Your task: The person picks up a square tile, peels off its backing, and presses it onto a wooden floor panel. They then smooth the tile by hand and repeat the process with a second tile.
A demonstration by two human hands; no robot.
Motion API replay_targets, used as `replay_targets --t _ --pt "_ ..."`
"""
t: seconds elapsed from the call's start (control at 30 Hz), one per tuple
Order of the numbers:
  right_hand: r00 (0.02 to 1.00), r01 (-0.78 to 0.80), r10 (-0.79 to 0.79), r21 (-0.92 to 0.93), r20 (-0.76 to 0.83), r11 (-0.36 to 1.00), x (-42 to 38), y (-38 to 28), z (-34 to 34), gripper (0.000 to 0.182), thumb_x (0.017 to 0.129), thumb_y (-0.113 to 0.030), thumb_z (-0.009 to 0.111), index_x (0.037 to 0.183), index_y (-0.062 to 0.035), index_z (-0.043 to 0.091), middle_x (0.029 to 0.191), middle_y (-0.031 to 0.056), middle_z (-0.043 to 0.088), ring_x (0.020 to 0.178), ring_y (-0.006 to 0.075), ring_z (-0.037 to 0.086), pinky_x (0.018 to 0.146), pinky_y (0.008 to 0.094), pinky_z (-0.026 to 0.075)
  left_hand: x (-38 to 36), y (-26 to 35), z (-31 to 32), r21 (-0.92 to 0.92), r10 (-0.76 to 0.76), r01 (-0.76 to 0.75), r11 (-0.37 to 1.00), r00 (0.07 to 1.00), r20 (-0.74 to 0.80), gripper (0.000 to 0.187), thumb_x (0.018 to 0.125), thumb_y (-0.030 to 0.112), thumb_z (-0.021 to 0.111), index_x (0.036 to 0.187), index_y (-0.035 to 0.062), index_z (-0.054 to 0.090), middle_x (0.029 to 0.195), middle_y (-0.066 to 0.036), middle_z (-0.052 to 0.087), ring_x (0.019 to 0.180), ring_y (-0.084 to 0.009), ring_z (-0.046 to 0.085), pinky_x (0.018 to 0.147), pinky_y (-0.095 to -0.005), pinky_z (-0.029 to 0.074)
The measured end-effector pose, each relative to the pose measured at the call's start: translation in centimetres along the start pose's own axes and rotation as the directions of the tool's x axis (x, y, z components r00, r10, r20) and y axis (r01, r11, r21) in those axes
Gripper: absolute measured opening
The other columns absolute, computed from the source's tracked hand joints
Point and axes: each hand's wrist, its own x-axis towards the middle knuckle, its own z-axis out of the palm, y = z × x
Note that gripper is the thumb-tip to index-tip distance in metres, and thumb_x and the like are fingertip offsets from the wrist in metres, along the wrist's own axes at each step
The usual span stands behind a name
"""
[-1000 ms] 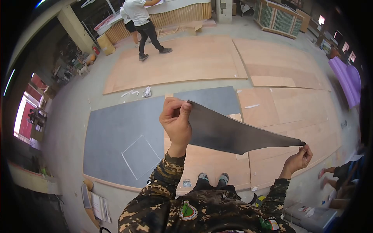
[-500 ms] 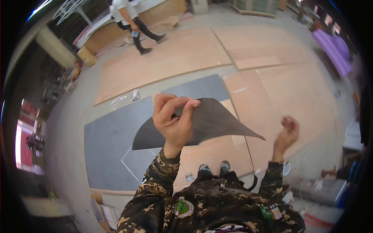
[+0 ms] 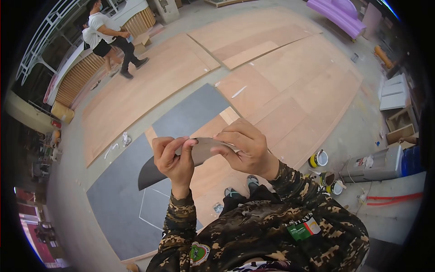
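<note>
A thin, bendy dark grey sheet (image 3: pixel 152 173) is held up in front of my chest, its upper edge seen nearly edge-on. My left hand (image 3: pixel 174 159) pinches that edge between thumb and fingers. On the other side, my right hand (image 3: pixel 247 146) has its fingers on the same edge, the thumb underneath. Both hands hide part of the sheet. Below lies a large board with a grey surface (image 3: pixel 111 199), partly bare wood, marked with a white angular outline (image 3: pixel 140 206).
Large plywood sheets (image 3: pixel 290 109) cover the floor ahead. Two people (image 3: pixel 113 38) walk at the upper left. Paint cans (image 3: pixel 318 158) stand at the right near a grey metal box (image 3: pixel 374 165). A crumpled white scrap (image 3: pixel 126 138) lies left of the boards. A purple bench (image 3: pixel 337 16) is far right.
My right hand has come in from the right and taken hold of the sheet's edge. My left hand has lowered and moved left with the sheet. The view has turned rightward.
</note>
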Motion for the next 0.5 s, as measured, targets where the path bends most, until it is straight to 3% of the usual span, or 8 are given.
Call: replay_targets --t 0.13,0.2,0.4,0.47,0.5 --pt "0.986 -0.168 0.168 -0.012 -0.013 0.986 -0.3 -0.1 -0.7 0.021 0.073 -0.005 0.079 0.092 -0.0036 0.069 0.080 0.0067 0.063 0.068 0.0218 0.057 0.060 0.0306 0.046 -1.2 -0.2 1.6 -0.117 -0.067 0.068 0.991 0.998 0.012 0.017 0.075 0.011 0.083 0.080 0.0037 0.068 0.078 -0.002 0.053 0.069 -0.0115 0.050 0.058 -0.0231 0.039" --pt "1.000 0.020 -0.019 -0.116 0.007 0.993 0.0 0.1 -1.6 0.021 0.073 -0.004 0.078 0.091 -0.0028 0.068 0.078 0.0068 0.061 0.068 0.0223 0.057 0.059 0.0313 0.045 -1.7 0.2 2.4 -0.143 -0.077 0.080 0.986 0.997 0.026 0.017 0.075 0.011 0.082 0.079 0.0035 0.068 0.079 -0.002 0.053 0.069 -0.0112 0.049 0.058 -0.0231 0.038" --pt "0.999 0.044 -0.047 -0.275 -0.003 0.961 -0.8 -0.4 -3.8 0.015 0.075 0.000 0.075 0.082 -0.0023 0.063 0.077 0.0085 0.060 0.067 0.0242 0.056 0.059 0.0330 0.044 -2.5 1.3 5.1 -0.294 -0.083 0.113 0.949 0.990 0.114 0.016 0.076 0.011 0.082 0.079 0.0041 0.068 0.078 -0.003 0.054 0.070 -0.0117 0.049 0.059 -0.0239 0.038" --pt "0.998 0.032 -0.045 -0.290 -0.037 0.956 -1.1 -0.5 -4.1 0.014 0.076 0.000 0.074 0.082 -0.0020 0.062 0.076 0.0089 0.060 0.067 0.0249 0.056 0.059 0.0332 0.045 -2.5 1.1 5.6 -0.325 -0.070 0.111 0.939 0.988 0.137 0.020 0.075 0.016 0.083 0.083 0.0034 0.070 0.080 -0.003 0.055 0.072 -0.0129 0.050 0.059 -0.0240 0.038" --pt "0.997 0.017 -0.040 -0.301 -0.070 0.954 -1.2 -0.5 -4.3 0.013 0.076 0.001 0.073 0.081 -0.0017 0.061 0.076 0.0094 0.060 0.067 0.0256 0.056 0.059 0.0333 0.045 -2.3 0.9 6.3 -0.334 0.005 0.040 0.942 0.991 0.132 0.024 0.075 0.019 0.083 0.090 0.0036 0.072 0.080 -0.003 0.055 0.071 -0.0133 0.050 0.059 -0.0245 0.038"
